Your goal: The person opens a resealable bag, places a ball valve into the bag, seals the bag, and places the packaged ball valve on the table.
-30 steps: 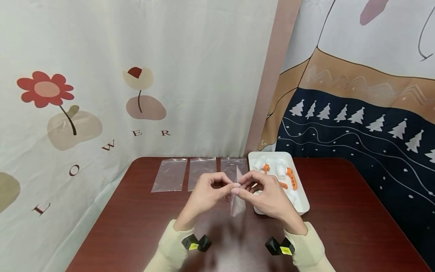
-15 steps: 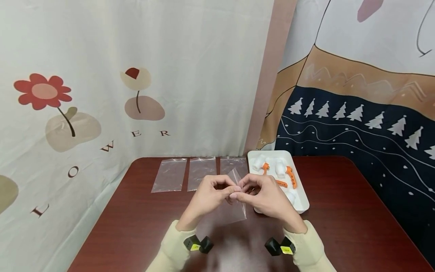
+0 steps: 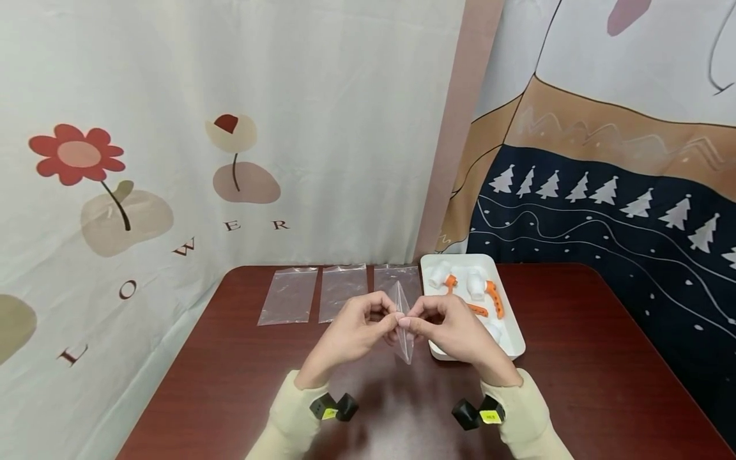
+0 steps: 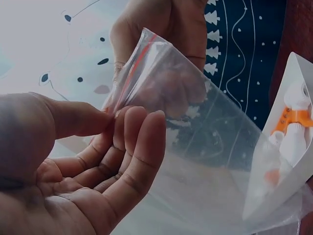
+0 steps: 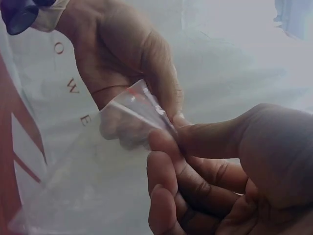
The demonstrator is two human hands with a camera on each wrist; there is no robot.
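I can see a person holding a small clear zip bag [image 3: 405,350] up above the dark red surface [image 3: 581,332]. It is right in the middle, between the two hands. The left hand [image 3: 355,327] pinches it with thumb and finger. The right hand [image 3: 454,327] pinches it too, so the fingers of both hands are clamped on the thin plastic. The two thumbs are so near each other that I can't tell if they touch. The left wrist view shows a red strip [image 4: 134,73] close to where the left fingers squeeze, so they are up by the bag's top end.

Three more clear bags [image 3: 343,287] lie flat in a row at the back. On the right is a white tray [image 3: 512,332] with white plastic pieces [image 3: 476,285] and orange pieces [image 3: 493,300] in it. I see none of them inside the held bag.

I think this is the step of getting the bag's mouth to come apart. The next move seems to need each hand to keep one side of the plastic and pull gently away from the other, without letting it slip.
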